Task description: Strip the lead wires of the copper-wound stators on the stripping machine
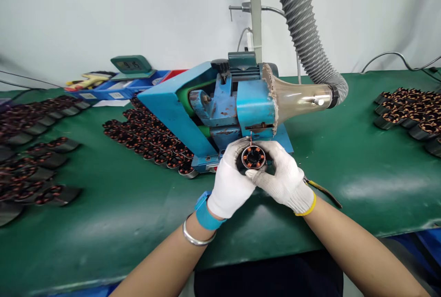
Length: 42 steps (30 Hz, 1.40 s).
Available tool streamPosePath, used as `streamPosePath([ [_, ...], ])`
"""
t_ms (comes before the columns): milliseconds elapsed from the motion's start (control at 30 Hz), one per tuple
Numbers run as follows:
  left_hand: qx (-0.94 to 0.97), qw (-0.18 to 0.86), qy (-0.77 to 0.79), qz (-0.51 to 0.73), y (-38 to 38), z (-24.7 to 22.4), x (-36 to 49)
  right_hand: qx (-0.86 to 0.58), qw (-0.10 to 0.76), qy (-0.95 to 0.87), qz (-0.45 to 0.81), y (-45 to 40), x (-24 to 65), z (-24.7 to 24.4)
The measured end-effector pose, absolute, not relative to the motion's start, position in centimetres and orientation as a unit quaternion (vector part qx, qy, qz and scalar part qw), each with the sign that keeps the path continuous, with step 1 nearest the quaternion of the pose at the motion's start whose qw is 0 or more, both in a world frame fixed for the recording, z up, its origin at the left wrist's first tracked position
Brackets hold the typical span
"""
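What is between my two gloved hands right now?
In the head view, a round metal part with copper coils, held by both your left hand and your right hand.

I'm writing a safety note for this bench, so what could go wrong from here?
The left hand and right hand, both in white fabric gloves, hold the round metal part with copper windings close to the blue metal machine; if it is running, which I cannot tell, fabric might snag. The thin copper-coloured wire standing up from the part might bend against the machine. The yellow-handled pliers lie beside the right hand, so a sideways move could knock them.
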State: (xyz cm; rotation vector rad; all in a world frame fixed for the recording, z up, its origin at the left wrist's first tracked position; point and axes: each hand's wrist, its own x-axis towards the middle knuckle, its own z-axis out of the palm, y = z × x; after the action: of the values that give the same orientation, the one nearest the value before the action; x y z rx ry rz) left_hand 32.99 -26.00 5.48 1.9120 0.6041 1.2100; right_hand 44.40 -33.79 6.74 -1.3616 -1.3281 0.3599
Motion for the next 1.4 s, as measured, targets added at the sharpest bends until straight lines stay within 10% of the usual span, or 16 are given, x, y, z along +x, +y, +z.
streamPosePath([
  [467, 0.735, 0.399, 0.269, 0.478, -25.6, 5.6, 33.1, -0.617, 0.439, -0.653, 0.008, -34.3, 45.4, 6.7],
  [833, 0.656, 0.426, 0.343, 0.521, -26.3, 6.0, 33.2, -0.557, 0.737, -0.329, 0.198, -33.6, 46.4, 7.0],
  [1100, 0.657, 0.489, 0.318, 0.478, -26.1, 5.4, 33.4, -0.616, 0.594, -0.465, 0.226, -33.2, 44.0, 7.0],
  [1400, 0.692, 0.410, 0.323, 0.498, -25.1, 7.1, 35.0, -0.589, 0.625, -0.460, 0.224, -32.0, 44.4, 7.5],
])
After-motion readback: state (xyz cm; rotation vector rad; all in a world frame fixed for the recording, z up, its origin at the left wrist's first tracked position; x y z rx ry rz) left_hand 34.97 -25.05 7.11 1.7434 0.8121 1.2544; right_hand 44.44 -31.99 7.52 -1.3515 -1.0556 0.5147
